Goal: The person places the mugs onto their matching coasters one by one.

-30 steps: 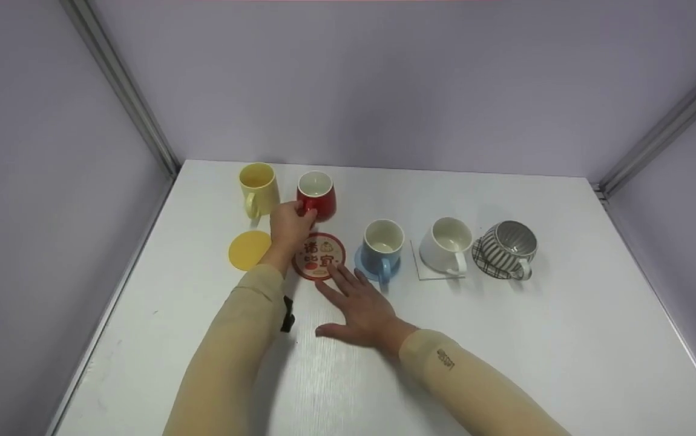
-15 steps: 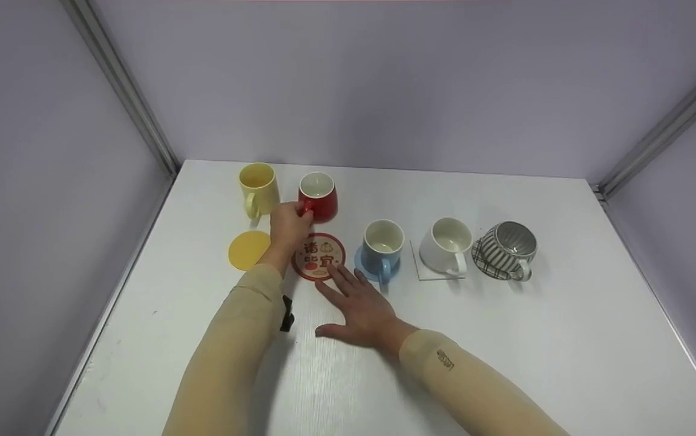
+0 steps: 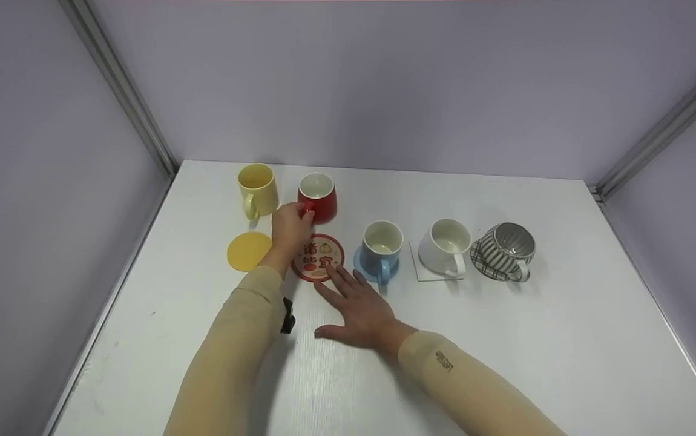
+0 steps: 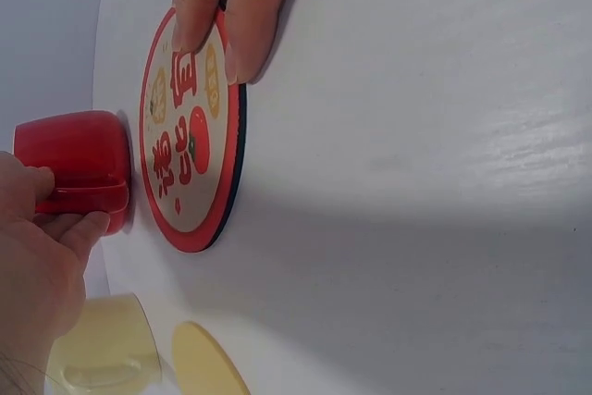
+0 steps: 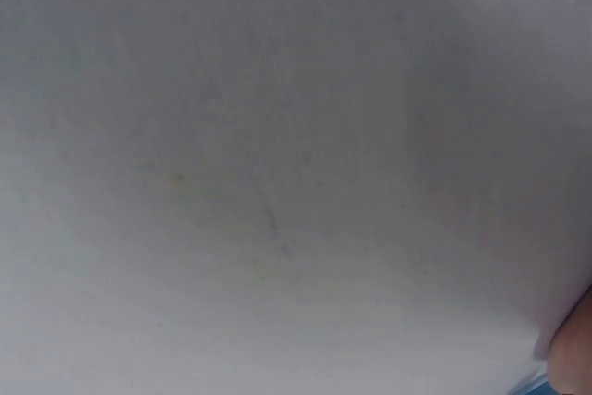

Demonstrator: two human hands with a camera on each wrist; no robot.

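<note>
One slight shift: the red mug [image 3: 324, 209], upper left of centre, sits a touch farther right, its handle [image 4: 91, 197] pinched by the curled left hand [image 3: 291, 229], off the patterned coaster [image 3: 316, 257]; work seems barely advanced. The right hand [image 3: 360, 312], fingers spread, touches that coaster.

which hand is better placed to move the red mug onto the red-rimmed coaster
The left hand, most likely: it grips the red mug by its handle, just behind the red-rimmed coaster. The right hand has its fingers spread at the coaster's edge, so it seems better suited to steadying that.
</note>
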